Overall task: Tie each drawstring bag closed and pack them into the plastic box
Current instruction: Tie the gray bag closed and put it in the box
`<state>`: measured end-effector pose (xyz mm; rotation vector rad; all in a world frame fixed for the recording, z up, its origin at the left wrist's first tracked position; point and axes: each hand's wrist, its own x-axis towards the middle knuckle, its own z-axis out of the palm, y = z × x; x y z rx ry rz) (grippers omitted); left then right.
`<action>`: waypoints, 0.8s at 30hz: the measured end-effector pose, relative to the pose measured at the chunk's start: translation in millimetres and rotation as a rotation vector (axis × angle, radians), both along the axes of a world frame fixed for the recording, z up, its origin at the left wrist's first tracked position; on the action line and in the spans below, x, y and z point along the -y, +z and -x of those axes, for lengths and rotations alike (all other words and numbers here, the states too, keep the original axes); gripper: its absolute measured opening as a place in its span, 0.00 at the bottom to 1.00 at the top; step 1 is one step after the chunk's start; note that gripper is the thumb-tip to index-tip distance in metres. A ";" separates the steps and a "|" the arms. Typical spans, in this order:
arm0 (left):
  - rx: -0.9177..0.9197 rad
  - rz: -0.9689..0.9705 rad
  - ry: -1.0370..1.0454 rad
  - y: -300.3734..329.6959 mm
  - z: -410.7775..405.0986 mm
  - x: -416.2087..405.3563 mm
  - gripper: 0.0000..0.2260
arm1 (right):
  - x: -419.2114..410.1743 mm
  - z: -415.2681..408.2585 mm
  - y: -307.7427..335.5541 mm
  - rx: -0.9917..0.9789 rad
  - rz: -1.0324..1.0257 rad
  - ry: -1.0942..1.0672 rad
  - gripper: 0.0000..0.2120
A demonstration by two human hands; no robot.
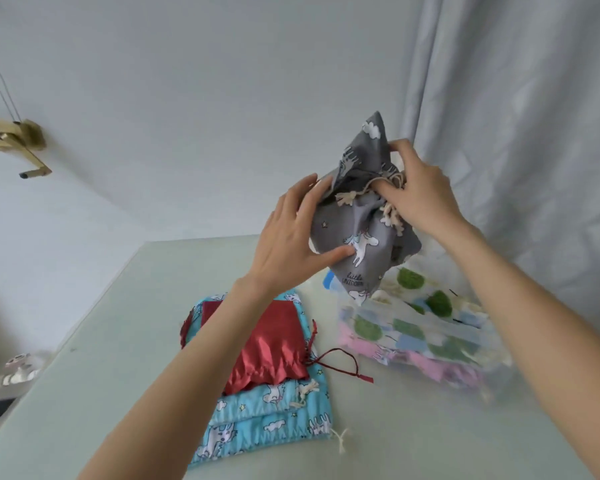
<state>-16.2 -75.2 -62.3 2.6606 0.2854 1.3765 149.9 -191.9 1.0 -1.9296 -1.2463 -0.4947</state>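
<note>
I hold a grey unicorn-print drawstring bag (361, 216) in the air above the clear plastic box (426, 344). My left hand (291, 233) grips the bag's left side, thumb on the printed front. My right hand (420, 192) is closed around the cinched neck and its cream cord. Inside the box lie a white bag with green dots (416, 306) and a pink one (426, 367). To the left on the table, a red satin bag (267, 344) rests on blue unicorn-print bags (267, 417).
The pale green table (111, 358) carries everything; its left edge runs diagonally. A grey curtain (520, 133) hangs behind the box. A brass crank fitting (14, 140) is on the wall at left. Small objects sit low at far left.
</note>
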 end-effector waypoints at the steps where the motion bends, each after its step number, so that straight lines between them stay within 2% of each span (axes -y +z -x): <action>1: -0.031 0.035 -0.025 -1.0 -14.1 3.3 0.41 | 9.8 -9.0 -4.5 -0.011 0.011 -0.040 0.17; 3: -0.100 0.081 -0.090 -3.1 -46.1 14.2 0.41 | 32.6 -31.6 -12.4 0.007 0.051 -0.124 0.16; 5: -0.129 0.128 -0.136 -7.2 -68.1 25.9 0.36 | 49.5 -50.6 -13.7 0.100 0.154 -0.156 0.17; 9: -0.174 0.269 -0.079 -21.4 -86.0 36.2 0.26 | 60.9 -77.3 -5.0 0.198 0.485 -0.038 0.27; 12: -0.252 0.241 0.093 -36.8 -83.8 37.5 0.30 | 49.4 -89.1 -23.7 0.224 0.717 0.010 0.34; 15: -0.157 0.230 0.164 -45.3 -72.0 31.7 0.34 | 38.3 -94.3 -60.3 0.106 0.885 0.068 0.38; 17: -0.114 0.140 0.067 -44.4 -68.2 27.5 0.29 | 43.7 -97.7 -70.5 0.083 0.803 0.087 0.36; 20: -0.218 0.073 -0.182 -35.6 -78.7 28.1 0.22 | 63.4 -103.8 -70.1 0.047 0.587 0.157 0.30; 24: -0.476 0.195 -0.375 -34.7 -116.4 30.5 0.27 | 83.7 -99.2 -80.8 0.116 0.712 0.231 0.32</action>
